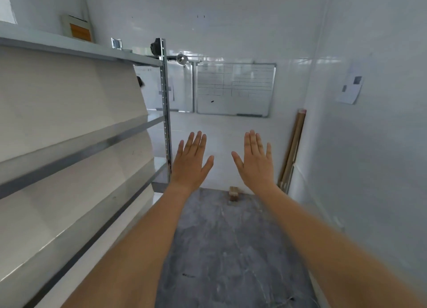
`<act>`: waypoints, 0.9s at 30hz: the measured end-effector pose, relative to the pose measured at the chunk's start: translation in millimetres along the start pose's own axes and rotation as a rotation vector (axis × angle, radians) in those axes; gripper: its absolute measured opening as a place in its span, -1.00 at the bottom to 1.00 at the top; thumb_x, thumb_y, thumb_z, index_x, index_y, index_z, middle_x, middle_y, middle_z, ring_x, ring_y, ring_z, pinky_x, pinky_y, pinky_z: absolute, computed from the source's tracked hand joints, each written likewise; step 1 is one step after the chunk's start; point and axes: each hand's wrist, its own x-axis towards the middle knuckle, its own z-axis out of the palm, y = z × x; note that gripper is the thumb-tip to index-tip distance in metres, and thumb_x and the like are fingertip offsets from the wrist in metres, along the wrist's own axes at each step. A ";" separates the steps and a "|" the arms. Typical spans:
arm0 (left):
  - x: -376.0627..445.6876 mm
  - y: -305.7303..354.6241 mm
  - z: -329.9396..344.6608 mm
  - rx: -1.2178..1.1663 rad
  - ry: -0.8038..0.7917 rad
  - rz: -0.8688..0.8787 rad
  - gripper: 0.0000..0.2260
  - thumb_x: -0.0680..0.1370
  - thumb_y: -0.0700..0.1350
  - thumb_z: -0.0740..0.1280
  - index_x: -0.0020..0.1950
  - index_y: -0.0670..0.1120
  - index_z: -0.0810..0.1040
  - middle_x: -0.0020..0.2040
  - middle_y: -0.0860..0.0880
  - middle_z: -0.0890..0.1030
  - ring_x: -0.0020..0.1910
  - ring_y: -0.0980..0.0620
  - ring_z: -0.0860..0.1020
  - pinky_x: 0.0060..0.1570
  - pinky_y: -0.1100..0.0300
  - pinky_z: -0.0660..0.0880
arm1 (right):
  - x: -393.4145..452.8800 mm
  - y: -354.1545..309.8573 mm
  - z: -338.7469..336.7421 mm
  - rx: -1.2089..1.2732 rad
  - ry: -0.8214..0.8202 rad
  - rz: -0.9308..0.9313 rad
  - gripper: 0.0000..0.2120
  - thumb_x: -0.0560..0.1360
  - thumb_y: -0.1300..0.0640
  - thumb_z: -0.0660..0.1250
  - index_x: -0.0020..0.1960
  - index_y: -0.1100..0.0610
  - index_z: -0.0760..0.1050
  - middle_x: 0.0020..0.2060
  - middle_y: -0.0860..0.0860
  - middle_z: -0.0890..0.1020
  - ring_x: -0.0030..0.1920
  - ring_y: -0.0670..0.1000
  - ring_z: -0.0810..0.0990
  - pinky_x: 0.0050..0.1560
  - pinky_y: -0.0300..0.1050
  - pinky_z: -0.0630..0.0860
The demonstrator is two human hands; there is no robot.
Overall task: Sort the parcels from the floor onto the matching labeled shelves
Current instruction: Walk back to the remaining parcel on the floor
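Observation:
My left hand (190,162) and my right hand (255,161) are stretched out in front of me, backs up, fingers spread, holding nothing. A metal shelf unit (76,145) with several grey shelves runs along the left side. Its tiers show only white backing from here. No parcel is in view on the grey floor (226,250), and I cannot read any shelf labels.
A small wooden block (233,193) lies on the floor by the far wall. A whiteboard (235,89) hangs on that wall. Long cardboard tubes (292,150) lean in the right corner. A box (78,29) sits on the top shelf. White wall closes the right side.

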 end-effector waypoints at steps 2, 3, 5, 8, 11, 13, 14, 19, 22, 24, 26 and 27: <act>8.6 4.1 14.9 0.000 -0.014 0.002 -0.40 0.66 0.17 -0.06 0.61 -0.09 -0.12 0.63 -0.05 -0.13 0.52 0.09 -0.30 0.47 0.11 -0.36 | 3.5 11.2 7.2 -0.005 -0.011 0.033 -0.29 0.69 -0.22 -0.08 0.66 0.20 -0.14 0.66 0.11 -0.04 0.66 0.10 -0.07 0.61 0.15 -0.17; 13.1 4.8 22.7 0.001 -0.022 0.009 -0.39 0.66 0.18 -0.09 0.61 -0.10 -0.13 0.63 -0.05 -0.14 0.53 0.07 -0.29 0.48 0.11 -0.36 | 5.5 14.8 11.5 -0.012 -0.017 0.043 -0.29 0.70 -0.21 -0.08 0.66 0.20 -0.14 0.66 0.11 -0.04 0.66 0.10 -0.07 0.61 0.14 -0.18; 23.2 3.2 37.9 -0.011 -0.039 0.019 -0.39 0.66 0.18 -0.09 0.61 -0.11 -0.14 0.63 -0.06 -0.14 0.57 0.04 -0.25 0.49 0.09 -0.34 | 11.3 19.9 22.5 -0.025 -0.038 0.055 -0.29 0.70 -0.22 -0.09 0.66 0.20 -0.16 0.67 0.11 -0.06 0.66 0.09 -0.09 0.60 0.13 -0.21; 42.1 -4.8 59.0 -0.042 -0.060 0.027 -0.39 0.67 0.16 -0.05 0.61 -0.12 -0.14 0.63 -0.07 -0.14 0.59 0.01 -0.22 0.51 0.08 -0.32 | 24.7 24.2 41.5 -0.031 -0.067 0.075 -0.29 0.70 -0.22 -0.09 0.66 0.19 -0.17 0.67 0.10 -0.07 0.66 0.08 -0.11 0.60 0.13 -0.21; 66.8 -18.5 77.1 -0.057 -0.080 0.050 -0.38 0.67 0.16 -0.06 0.61 -0.12 -0.14 0.63 -0.07 -0.15 0.60 0.00 -0.21 0.54 0.06 -0.29 | 45.4 26.9 61.4 -0.051 -0.090 0.088 -0.30 0.70 -0.22 -0.11 0.66 0.19 -0.17 0.67 0.10 -0.07 0.66 0.08 -0.10 0.61 0.15 -0.19; 87.0 -32.0 86.4 -0.056 -0.079 0.068 -0.38 0.67 0.17 -0.06 0.61 -0.13 -0.14 0.63 -0.07 -0.14 0.60 0.00 -0.20 0.54 0.06 -0.28 | 64.4 30.0 73.0 -0.064 -0.120 0.093 -0.30 0.70 -0.22 -0.12 0.66 0.18 -0.18 0.67 0.09 -0.08 0.66 0.07 -0.12 0.60 0.15 -0.21; 98.0 -39.3 90.2 -0.055 -0.075 0.073 -0.38 0.67 0.17 -0.06 0.61 -0.13 -0.13 0.63 -0.07 -0.14 0.60 0.00 -0.20 0.54 0.06 -0.28 | 73.9 31.9 78.2 -0.066 -0.131 0.097 -0.30 0.70 -0.21 -0.12 0.66 0.18 -0.18 0.67 0.09 -0.09 0.66 0.07 -0.13 0.61 0.15 -0.21; 143.0 -58.8 117.3 -0.176 -0.053 -0.018 -0.38 0.67 0.16 -0.06 0.61 -0.12 -0.17 0.62 -0.05 -0.18 0.59 0.01 -0.23 0.53 0.08 -0.28 | 106.4 41.8 109.0 -0.066 -0.138 0.113 -0.28 0.67 -0.25 -0.21 0.66 0.17 -0.18 0.67 0.08 -0.09 0.66 0.07 -0.14 0.64 0.17 -0.17; 158.3 -56.0 139.9 -0.232 -0.053 -0.041 -0.37 0.66 0.16 -0.06 0.61 -0.12 -0.19 0.62 -0.05 -0.20 0.59 0.00 -0.25 0.53 0.07 -0.29 | 119.1 50.4 130.7 -0.076 -0.113 0.107 -0.08 0.50 -0.37 -0.49 0.66 0.18 -0.15 0.66 0.09 -0.06 0.66 0.08 -0.11 0.63 0.21 -0.12; 170.0 -54.0 155.6 -0.198 -0.074 0.002 -0.37 0.66 0.16 -0.06 0.61 -0.13 -0.20 0.62 -0.06 -0.21 0.59 -0.01 -0.26 0.53 0.06 -0.29 | 131.4 57.5 144.4 -0.085 -0.126 0.112 -0.03 0.45 -0.38 -0.56 0.66 0.18 -0.15 0.66 0.09 -0.06 0.66 0.10 -0.11 0.63 0.21 -0.13; 183.6 -51.6 169.5 -0.169 -0.094 0.038 -0.37 0.66 0.17 -0.07 0.61 -0.13 -0.19 0.62 -0.06 -0.21 0.59 -0.01 -0.25 0.54 0.06 -0.29 | 145.8 62.6 154.4 -0.099 -0.138 0.117 -0.16 0.55 -0.32 -0.41 0.66 0.17 -0.17 0.66 0.09 -0.08 0.66 0.10 -0.14 0.63 0.21 -0.16; 191.8 -49.5 176.5 -0.159 -0.099 0.051 -0.37 0.66 0.17 -0.07 0.61 -0.13 -0.19 0.62 -0.06 -0.21 0.59 -0.01 -0.25 0.54 0.05 -0.28 | 154.2 66.2 159.4 -0.104 -0.144 0.116 -0.23 0.61 -0.28 -0.31 0.66 0.17 -0.18 0.66 0.09 -0.10 0.66 0.10 -0.15 0.63 0.20 -0.17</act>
